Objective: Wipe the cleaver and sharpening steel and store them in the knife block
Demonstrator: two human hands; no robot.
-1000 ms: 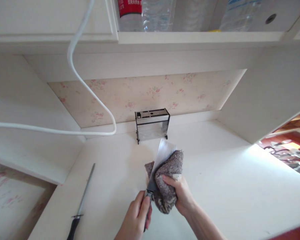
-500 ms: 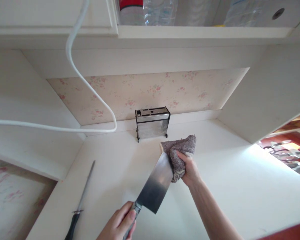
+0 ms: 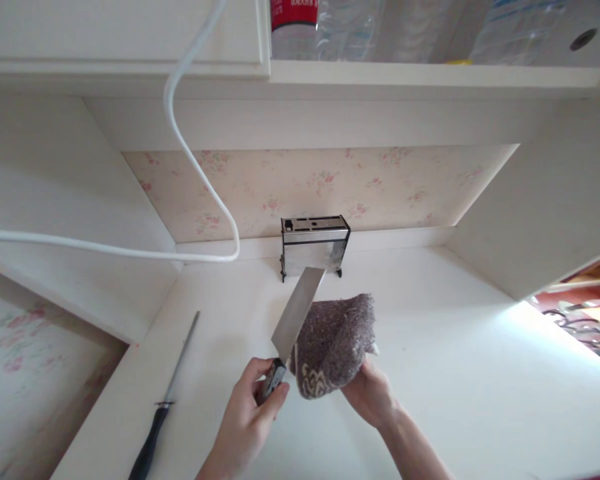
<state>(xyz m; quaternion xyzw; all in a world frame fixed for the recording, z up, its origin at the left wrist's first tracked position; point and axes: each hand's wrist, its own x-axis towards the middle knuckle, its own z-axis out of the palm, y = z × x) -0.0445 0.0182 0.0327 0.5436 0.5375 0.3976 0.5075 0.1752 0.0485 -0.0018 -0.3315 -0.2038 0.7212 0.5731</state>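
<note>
My left hand [image 3: 253, 407] grips the dark handle of a cleaver [image 3: 297, 313], whose broad metal blade points up and away, tilted partly edge-on. Draped over my right hand [image 3: 373, 393] is a grey-brown cloth [image 3: 343, 340] with a pale pattern at its lower corner. My right fingers are mostly hidden under the cloth. The cloth sits just right of the blade, and I cannot tell whether they touch. Left of my hands, a sharpening steel [image 3: 183, 357] with a black handle lies on the white counter [image 3: 455, 373].
A metal knife block [image 3: 315, 250] with a clear front stands against the back wall. A white cable [image 3: 205, 183] hangs across the left side. Overhead, an open cabinet shelf [image 3: 430, 75] holds plastic bottles [image 3: 347, 30]. Side panels [image 3: 545, 193] flank the counter.
The cleaver has come away from the cloth's fold, turned and risen. My right hand has turned, and the cloth now spreads over it. The view has shifted a little left.
</note>
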